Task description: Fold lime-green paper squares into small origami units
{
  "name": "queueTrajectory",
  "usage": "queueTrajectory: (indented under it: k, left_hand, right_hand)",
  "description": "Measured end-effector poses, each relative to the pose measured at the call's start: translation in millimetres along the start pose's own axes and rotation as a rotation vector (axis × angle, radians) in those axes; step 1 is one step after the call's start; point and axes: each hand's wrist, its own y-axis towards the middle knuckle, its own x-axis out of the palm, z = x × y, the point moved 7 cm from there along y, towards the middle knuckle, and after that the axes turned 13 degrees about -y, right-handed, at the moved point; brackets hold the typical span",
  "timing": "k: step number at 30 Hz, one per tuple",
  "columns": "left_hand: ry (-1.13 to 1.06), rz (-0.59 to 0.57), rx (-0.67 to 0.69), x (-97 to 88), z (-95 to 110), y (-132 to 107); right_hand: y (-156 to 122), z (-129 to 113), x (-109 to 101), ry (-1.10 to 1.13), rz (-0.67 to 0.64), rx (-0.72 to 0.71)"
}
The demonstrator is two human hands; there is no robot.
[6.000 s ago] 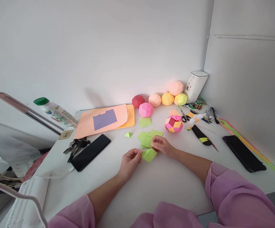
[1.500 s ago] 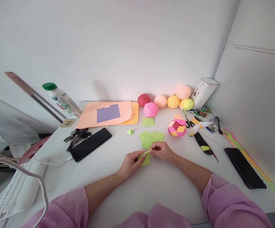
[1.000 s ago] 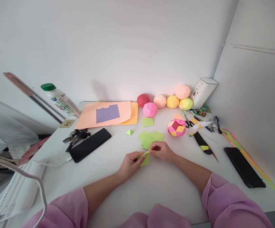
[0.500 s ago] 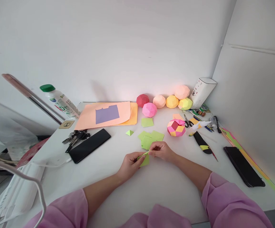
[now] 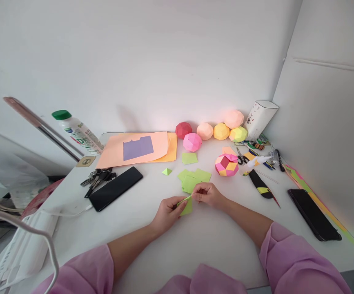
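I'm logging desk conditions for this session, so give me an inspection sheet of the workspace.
Surface: white table, bare in front of the hands.
Job's things: green paper piece pinched between both hands; loose green squares just behind it; small folded green pyramid apart to the left.
Clutter: paper balls along the wall, multicoloured ball, orange sheets, keys, two black phones, scissors, bottle.
Hands: left hand and right hand both grip the paper.
Cables: white cable to the left phone.
Surroundings: white walls on two sides.
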Motion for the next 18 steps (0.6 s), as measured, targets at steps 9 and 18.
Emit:
queueTrajectory:
  k: [9, 18]
  left_hand:
    - [-0.057, 0.022, -0.074, 0.0, 3.7, -1.0]
    - [-0.021, 0.069, 0.066, -1.6, 6.6, -0.7]
  right_hand:
    - [-1.9, -7.5, 2.4, -0.026, -0.009, -0.052]
    - [-2.9, -7.3, 9.5, -0.196, 0.004, -0.105]
